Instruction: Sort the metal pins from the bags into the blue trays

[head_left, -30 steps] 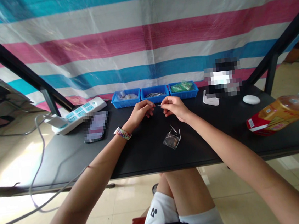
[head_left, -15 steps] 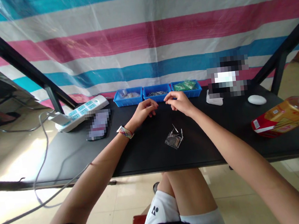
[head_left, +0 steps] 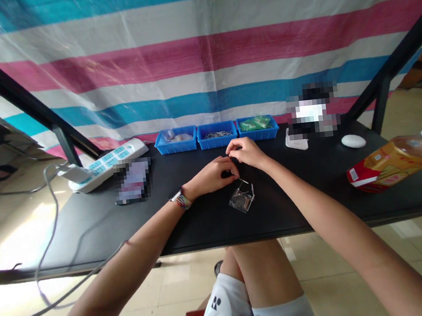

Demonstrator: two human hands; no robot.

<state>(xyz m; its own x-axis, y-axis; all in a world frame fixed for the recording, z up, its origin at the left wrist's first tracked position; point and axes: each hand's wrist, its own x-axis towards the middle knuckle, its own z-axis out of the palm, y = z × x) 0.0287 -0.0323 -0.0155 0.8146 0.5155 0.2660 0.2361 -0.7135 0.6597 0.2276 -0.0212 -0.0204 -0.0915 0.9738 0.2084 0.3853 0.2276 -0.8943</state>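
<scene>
My left hand [head_left: 213, 175] rests on the black table [head_left: 187, 216] with its fingers pinched together. A thin metal pin [head_left: 242, 180] sticks out from its fingertips toward a small clear bag of pins [head_left: 241, 201]. Just behind it, my right hand [head_left: 243, 153] hovers with thumb and fingers curled into a pinch; what they hold is too small to see. Both hands are close together, in front of the middle blue tray [head_left: 218, 141], which has metal pins in it.
Two more blue trays [head_left: 177, 146] [head_left: 258, 134] flank the middle one at the table's back edge. A white power strip [head_left: 111, 162] and a blurred phone [head_left: 133, 186] lie at the left. A white stand [head_left: 296, 143], a white puck [head_left: 353, 140] and a lying bottle [head_left: 392, 161] are at the right.
Both hands have drawn back from the trays toward me. My left hand has dropped to the table beside the clear bag, and my right hand has left the middle tray.
</scene>
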